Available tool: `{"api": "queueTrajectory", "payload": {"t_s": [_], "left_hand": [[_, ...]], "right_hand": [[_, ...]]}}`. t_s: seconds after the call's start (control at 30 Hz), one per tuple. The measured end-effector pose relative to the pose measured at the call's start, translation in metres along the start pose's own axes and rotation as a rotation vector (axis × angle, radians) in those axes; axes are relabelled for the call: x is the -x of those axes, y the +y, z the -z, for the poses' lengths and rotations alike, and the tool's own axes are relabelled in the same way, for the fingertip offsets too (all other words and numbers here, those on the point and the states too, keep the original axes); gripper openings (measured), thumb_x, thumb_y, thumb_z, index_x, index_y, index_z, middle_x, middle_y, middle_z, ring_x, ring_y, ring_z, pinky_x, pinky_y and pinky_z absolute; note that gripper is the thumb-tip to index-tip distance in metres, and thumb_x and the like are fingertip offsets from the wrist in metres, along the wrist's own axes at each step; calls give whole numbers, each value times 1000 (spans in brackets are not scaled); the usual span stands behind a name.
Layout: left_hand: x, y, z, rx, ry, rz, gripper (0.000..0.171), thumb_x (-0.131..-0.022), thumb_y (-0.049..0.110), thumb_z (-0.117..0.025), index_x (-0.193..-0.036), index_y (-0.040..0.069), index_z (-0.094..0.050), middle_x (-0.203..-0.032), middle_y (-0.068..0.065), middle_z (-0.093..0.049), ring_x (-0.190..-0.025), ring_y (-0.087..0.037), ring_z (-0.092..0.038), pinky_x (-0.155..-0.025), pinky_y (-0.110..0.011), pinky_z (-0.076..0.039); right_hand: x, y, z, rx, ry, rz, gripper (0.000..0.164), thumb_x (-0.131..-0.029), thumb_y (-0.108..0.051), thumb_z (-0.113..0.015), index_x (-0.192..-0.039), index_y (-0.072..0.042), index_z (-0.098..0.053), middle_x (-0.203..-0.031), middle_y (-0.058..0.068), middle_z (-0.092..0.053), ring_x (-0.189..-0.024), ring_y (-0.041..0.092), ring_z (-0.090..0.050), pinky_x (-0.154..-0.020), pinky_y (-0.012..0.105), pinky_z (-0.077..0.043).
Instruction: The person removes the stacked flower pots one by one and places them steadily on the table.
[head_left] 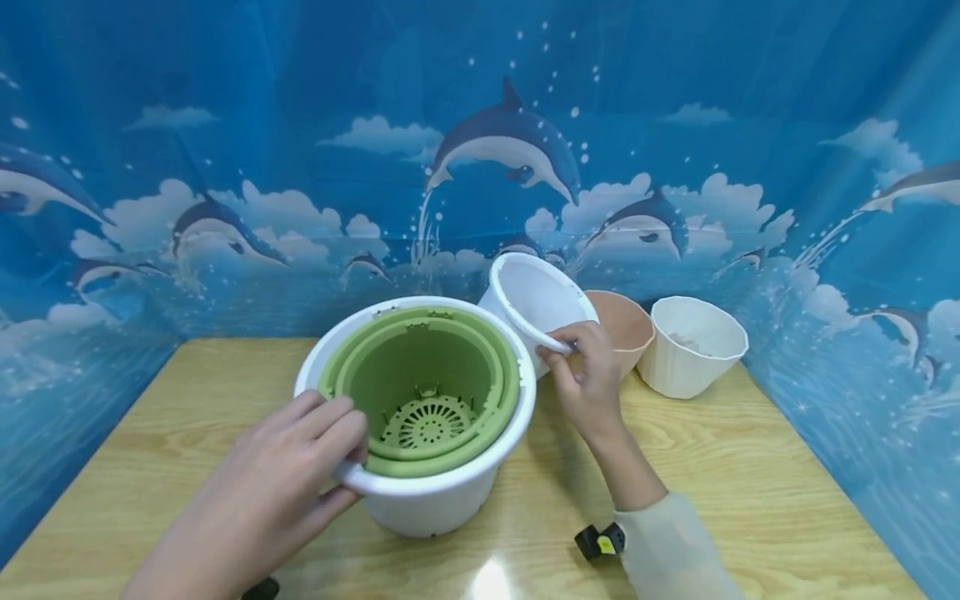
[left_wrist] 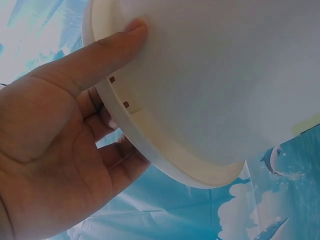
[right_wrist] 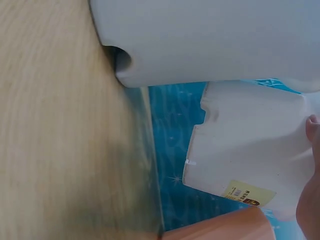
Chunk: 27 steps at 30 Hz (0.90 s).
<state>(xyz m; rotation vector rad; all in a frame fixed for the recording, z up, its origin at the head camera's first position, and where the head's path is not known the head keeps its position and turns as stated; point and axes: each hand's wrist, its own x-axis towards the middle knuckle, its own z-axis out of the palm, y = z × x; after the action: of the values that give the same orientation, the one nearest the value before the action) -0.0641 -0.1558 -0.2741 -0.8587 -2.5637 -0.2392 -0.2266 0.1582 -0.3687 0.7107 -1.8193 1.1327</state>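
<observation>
A large white flowerpot (head_left: 431, 507) stands at the centre of the head view, with green pots (head_left: 423, 367) nested inside it; slots pierce the inner floor. My left hand (head_left: 273, 471) grips its near-left rim, the thumb (left_wrist: 107, 52) lying against the outer wall and the fingers over the edge. Behind and to the right, a smaller white flowerpot (head_left: 546, 292) tilts off the table, pinched at the rim by my right hand (head_left: 588, 379). A label (right_wrist: 250, 192) shows on its side in the right wrist view. Whether the large pot's base touches the table I cannot tell.
A terracotta-coloured pot (head_left: 621, 321) and a cream faceted pot (head_left: 678, 362) stand at the table's back right. The wooden table (head_left: 705, 483) meets a blue dolphin-printed curtain (head_left: 300, 150) at its back and sides. A small black and yellow device (head_left: 600, 542) sits at the right cuff.
</observation>
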Motion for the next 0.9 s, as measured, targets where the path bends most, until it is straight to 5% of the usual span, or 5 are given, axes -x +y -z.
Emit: {"api": "queueTrajectory", "payload": {"t_s": [0.6, 0.9], "left_hand": [[2, 3, 5, -35, -70, 32, 43, -71, 30, -89, -83, 31, -48, -86, 20, -46, -79, -5, -42, -63, -25, -44], [2, 2, 5, -34, -54, 9, 43, -70, 28, -89, -83, 30, -48, -87, 19, -48, -80, -4, -43, -64, -25, -45]], "right_hand": [[13, 9, -6, 87, -139, -11, 11, -83, -5, -76, -91, -9, -69, -88, 3, -66, -87, 20, -58, -80, 31, -45], [16, 14, -8, 166, -237, 115, 19, -78, -1, -76, -94, -8, -68, -89, 5, -64, -91, 25, -57, -84, 39, -45]]}}
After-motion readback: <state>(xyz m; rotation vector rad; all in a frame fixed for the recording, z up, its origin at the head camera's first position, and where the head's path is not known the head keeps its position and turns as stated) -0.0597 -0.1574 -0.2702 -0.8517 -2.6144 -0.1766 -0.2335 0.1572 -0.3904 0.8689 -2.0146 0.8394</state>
